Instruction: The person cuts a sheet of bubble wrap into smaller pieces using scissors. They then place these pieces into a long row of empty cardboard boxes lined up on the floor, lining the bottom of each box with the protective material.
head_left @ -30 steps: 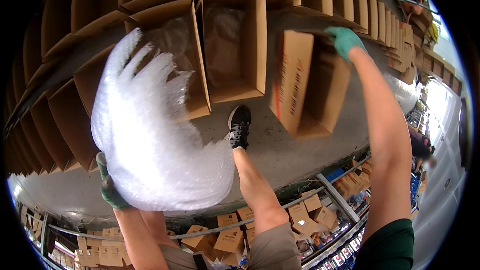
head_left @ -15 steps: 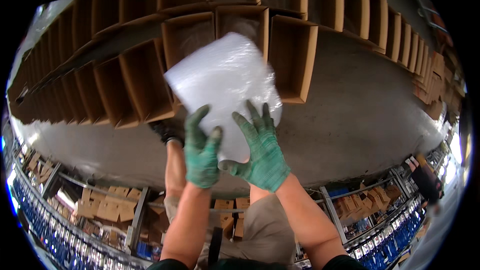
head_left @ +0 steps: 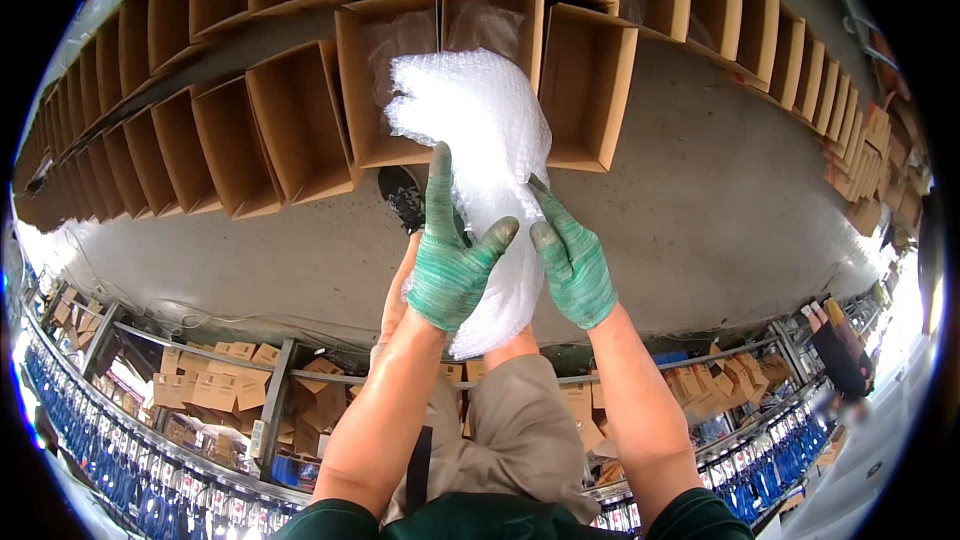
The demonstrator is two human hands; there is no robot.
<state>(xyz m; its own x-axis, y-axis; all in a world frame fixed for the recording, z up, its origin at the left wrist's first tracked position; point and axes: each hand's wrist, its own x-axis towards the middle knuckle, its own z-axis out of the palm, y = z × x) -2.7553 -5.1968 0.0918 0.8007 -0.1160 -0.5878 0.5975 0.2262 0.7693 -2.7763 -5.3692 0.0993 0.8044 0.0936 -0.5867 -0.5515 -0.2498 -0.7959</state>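
Between both hands, bubble wrap (head_left: 478, 155) stands lengthwise, upright.

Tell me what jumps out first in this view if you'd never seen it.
The white bubble wrap sheet at centre, gripped from below by the left hand and right hand, both in green gloves. Behind it, rows of open cardboard boxes line the grey floor across the top, and a black shoe shows beside the wrap.

bubble wrap (head_left: 478, 155) now bunched narrower, hands on either side
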